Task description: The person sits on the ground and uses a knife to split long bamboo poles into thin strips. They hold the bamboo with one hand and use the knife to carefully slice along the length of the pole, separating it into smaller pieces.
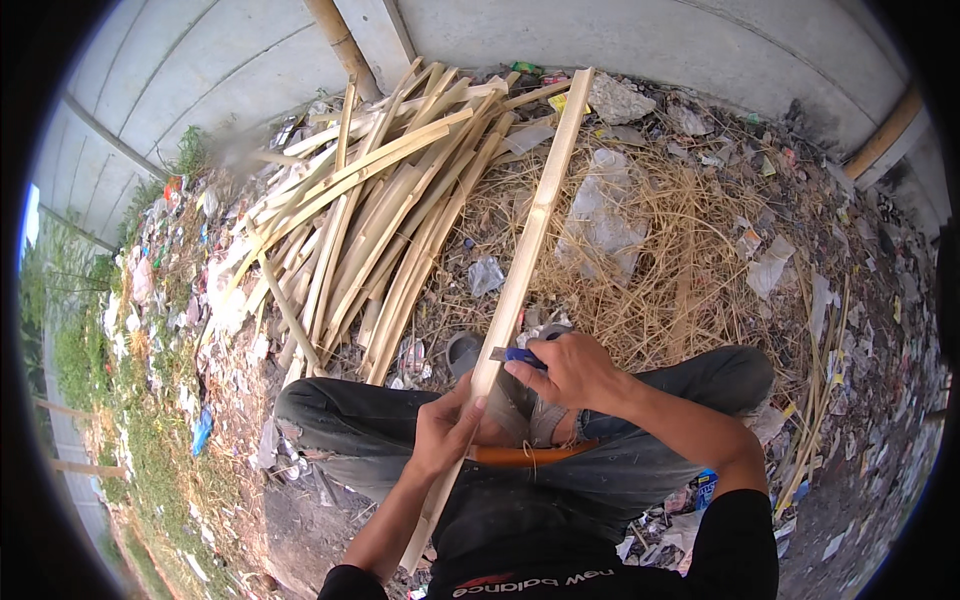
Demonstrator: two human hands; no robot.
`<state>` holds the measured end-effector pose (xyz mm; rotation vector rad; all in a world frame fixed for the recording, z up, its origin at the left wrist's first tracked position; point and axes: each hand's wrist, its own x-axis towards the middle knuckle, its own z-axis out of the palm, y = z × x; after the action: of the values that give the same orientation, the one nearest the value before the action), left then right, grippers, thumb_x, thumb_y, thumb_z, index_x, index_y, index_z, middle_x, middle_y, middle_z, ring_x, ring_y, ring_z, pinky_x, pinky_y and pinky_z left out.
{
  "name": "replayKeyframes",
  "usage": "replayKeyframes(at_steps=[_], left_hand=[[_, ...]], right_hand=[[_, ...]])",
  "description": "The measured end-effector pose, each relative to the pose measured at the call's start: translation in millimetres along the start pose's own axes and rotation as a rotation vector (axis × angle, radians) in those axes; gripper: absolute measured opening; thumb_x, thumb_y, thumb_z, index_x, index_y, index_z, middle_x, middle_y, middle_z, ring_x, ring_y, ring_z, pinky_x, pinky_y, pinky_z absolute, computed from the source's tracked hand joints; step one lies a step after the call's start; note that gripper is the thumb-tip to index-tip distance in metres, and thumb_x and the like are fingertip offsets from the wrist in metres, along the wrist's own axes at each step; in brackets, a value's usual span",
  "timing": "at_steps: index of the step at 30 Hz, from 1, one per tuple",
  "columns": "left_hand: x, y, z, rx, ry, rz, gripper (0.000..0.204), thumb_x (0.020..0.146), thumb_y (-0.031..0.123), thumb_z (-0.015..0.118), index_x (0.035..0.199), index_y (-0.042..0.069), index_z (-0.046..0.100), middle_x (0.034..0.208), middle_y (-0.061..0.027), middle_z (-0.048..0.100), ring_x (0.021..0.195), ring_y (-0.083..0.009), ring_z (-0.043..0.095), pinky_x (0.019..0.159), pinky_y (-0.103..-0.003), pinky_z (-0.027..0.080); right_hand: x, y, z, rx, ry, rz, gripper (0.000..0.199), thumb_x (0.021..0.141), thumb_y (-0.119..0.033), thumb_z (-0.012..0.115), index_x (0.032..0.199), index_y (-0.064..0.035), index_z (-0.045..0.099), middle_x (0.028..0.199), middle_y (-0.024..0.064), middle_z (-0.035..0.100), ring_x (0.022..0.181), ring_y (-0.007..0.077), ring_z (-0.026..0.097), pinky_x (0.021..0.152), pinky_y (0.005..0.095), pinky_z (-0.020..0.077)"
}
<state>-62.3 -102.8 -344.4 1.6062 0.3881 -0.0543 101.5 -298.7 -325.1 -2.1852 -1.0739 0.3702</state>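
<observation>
A long, pale split bamboo strip slants across my lap, its far end up toward the wall and its near end beside my left forearm. My left hand is closed around its lower part, thumb lying along the top face. Just beyond, my right hand grips a blue-handled utility knife. The knife's short blade lies at the strip's right edge, over its face. Where the blade touches the wood is too small to make out.
A heap of split bamboo strips lies ahead to the left. Dry straw and a grey slab are ahead right. Litter covers the ground. A concrete panel wall with bamboo posts stands behind. Something orange lies between my legs.
</observation>
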Motion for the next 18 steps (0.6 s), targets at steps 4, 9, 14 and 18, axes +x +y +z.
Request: replayKeyframes(at_steps=[4,9,14,18], left_hand=[[-6.4,6.3,-2.6,0.004,-0.022,-0.098,0.049,0.104,0.025,0.062,0.143,-0.004,0.055,0.101,0.0,0.069,0.091,-0.0045,0.057,0.082,-0.022,0.049],[-25.5,5.5,-4.4,0.073,-0.111,-0.234,0.05,0.104,0.027,0.064,0.141,-0.004,0.056,0.112,-0.0035,0.069,0.101,-0.0068,0.059,0.09,-0.024,0.049],[-17.6,-13.3,-5.0,0.011,-0.057,-0.085,0.051,0.103,0.025,0.065,0.141,-0.007,0.055,0.117,-0.0059,0.069,0.104,-0.0085,0.059,0.092,-0.026,0.05],[-10.7,-16.4,-12.7,0.063,-0.032,-0.033,0.052,0.102,0.023,0.067,0.142,-0.007,0.054,0.116,-0.0062,0.069,0.101,-0.0081,0.06,0.088,-0.025,0.051]], right_hand=[[-0.4,9.4,13.5,-0.042,0.101,-0.01,0.057,0.102,-0.052,0.053,0.075,-0.003,0.064,0.055,0.0201,0.058,0.056,0.0411,0.064,0.055,0.0496,0.0508],[30.1,69.6,-36.2,0.034,0.228,0.311,0.062,0.104,-0.054,0.048,0.081,-0.0003,0.069,0.057,0.019,0.06,0.056,0.0392,0.062,0.053,0.0486,0.0455],[12.7,42.4,-2.5,-0.014,0.066,0.115,0.059,0.101,-0.053,0.052,0.085,0.0005,0.071,0.059,0.0225,0.062,0.058,0.0427,0.064,0.057,0.0514,0.0494],[-5.0,17.2,42.5,-0.056,0.033,-0.137,0.059,0.1,-0.053,0.054,0.079,0.0002,0.067,0.056,0.0225,0.059,0.053,0.0452,0.062,0.054,0.0541,0.0485]])
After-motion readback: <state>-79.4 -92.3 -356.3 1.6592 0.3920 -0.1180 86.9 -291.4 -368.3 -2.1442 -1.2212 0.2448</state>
